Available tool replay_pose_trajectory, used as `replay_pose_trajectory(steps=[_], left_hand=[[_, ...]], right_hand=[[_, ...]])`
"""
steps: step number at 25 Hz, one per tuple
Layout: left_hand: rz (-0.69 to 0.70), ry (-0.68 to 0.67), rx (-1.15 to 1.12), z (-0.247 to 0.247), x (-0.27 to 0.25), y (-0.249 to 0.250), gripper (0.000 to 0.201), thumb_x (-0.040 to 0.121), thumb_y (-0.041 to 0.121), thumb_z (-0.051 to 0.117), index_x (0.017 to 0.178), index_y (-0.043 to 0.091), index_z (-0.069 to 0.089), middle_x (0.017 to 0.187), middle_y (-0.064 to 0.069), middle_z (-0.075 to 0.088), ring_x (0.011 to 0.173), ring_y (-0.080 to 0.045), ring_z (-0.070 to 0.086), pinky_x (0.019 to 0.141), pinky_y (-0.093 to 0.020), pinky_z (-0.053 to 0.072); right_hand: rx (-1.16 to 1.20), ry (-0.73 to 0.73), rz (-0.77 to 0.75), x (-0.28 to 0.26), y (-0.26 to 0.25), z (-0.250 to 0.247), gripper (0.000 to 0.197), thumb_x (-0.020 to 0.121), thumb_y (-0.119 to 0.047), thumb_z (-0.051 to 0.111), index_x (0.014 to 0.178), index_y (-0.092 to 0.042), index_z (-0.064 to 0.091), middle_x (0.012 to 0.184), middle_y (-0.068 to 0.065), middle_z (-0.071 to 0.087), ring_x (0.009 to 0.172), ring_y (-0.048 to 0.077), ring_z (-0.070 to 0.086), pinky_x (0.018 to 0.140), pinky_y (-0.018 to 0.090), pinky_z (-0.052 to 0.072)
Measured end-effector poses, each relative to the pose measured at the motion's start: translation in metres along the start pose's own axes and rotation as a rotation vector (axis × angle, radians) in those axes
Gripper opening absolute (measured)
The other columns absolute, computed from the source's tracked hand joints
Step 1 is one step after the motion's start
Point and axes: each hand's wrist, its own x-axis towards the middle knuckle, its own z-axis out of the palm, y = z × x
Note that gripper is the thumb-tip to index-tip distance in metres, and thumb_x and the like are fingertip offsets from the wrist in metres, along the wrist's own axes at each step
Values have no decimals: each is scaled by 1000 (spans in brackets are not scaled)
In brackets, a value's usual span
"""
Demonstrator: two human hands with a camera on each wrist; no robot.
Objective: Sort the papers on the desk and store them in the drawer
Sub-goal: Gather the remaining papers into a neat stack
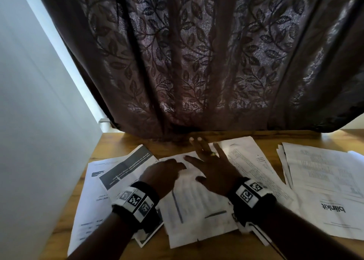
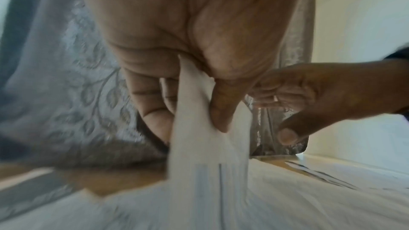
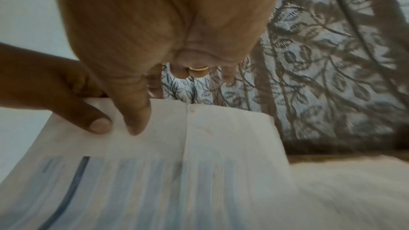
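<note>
Scene: loose white printed papers (image 1: 325, 173) lie spread over the wooden desk (image 1: 110, 141) below a dark leaf-patterned curtain (image 1: 197, 52).
Left hand (image 1: 164, 174): fingers curled, pinching the far edge of the creased white printed sheet (image 1: 189, 200) at desk centre.
Right hand (image 1: 210, 167): fingers spread straight, thumb touching the same sheet.
Risk: a sharp one-sided pull could tear the sheet or drag neighbouring papers askew.
Unseen: no drawer shows; wrist views blur.
</note>
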Motion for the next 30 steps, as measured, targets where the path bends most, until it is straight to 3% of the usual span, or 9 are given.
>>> replay_pose_trajectory(steps=[3, 7, 9, 11, 13, 17, 20, 24, 30], left_hand=[[36, 170, -71, -21, 0, 2, 19, 97, 26, 50, 115, 29, 58, 111, 4, 64, 97, -16, 63, 83, -38, 55], [-129, 435, -504, -22, -10, -36, 45, 90, 39, 64, 129, 31, 44, 113, 11, 63, 98, -10, 62, 82, -32, 52], [-254, 462, -772, -17, -19, -53, 40, 94, 38, 58, 130, 29, 44, 113, 9, 62, 103, -14, 61, 84, -30, 48], [-358, 337, -685, -6, -30, -65, 30, 98, 31, 52, 128, 28, 46, 116, 4, 62, 106, -16, 57, 84, -24, 44], [-384, 167, -339, 14, -39, -81, 50, 95, 26, 58, 141, 28, 38, 140, 0, 51, 121, -18, 52, 99, -31, 45], [-125, -243, 2, 36, -41, -101, 75, 84, 33, 71, 147, 36, 29, 156, 7, 31, 141, -17, 34, 114, -39, 35], [8, -287, 124, 38, -23, -94, 69, 89, 32, 66, 148, 31, 30, 157, 6, 29, 143, -15, 28, 117, -39, 28], [73, -383, 228, 40, 15, -71, 92, 86, 34, 70, 155, 26, 9, 162, 0, 15, 149, -19, 13, 121, -39, 12], [166, -549, 350, 42, 63, -73, 107, 65, 54, 81, 149, 26, 22, 149, -1, 32, 134, -25, 34, 112, -45, 28]], right_hand=[[136, 97, 1, 18, 9, -20, 22, 83, -29, 70, 105, -25, 70, 119, 5, 69, 108, 28, 66, 94, 41, 46], [523, 127, 143, 25, 26, -23, 40, 94, -28, 58, 134, -27, 58, 138, -4, 58, 128, 16, 51, 106, 33, 41], [729, 213, 223, 21, 35, -14, 36, 95, -27, 60, 131, -22, 62, 130, -4, 64, 122, 12, 56, 103, 29, 43], [829, 223, 392, 14, 39, -3, 26, 95, -31, 61, 117, -19, 69, 111, -2, 72, 106, 16, 65, 89, 30, 48], [802, 212, 544, 7, 44, 11, 21, 95, -27, 60, 107, -14, 71, 104, 4, 73, 99, 24, 66, 85, 33, 48], [699, 86, 746, -11, 55, 43, 28, 94, -13, 56, 120, -9, 66, 122, 10, 66, 113, 32, 59, 96, 37, 43], [671, 92, 823, -27, 59, 59, 33, 93, -11, 56, 126, -11, 62, 128, 12, 63, 119, 34, 56, 103, 43, 41], [756, 122, 914, -46, 62, 63, 31, 92, -10, 58, 122, -13, 65, 122, 10, 65, 115, 34, 57, 99, 43, 43], [799, 159, 919, -67, 66, 62, 33, 93, -12, 60, 126, -14, 62, 125, 8, 62, 120, 31, 54, 102, 43, 40]])
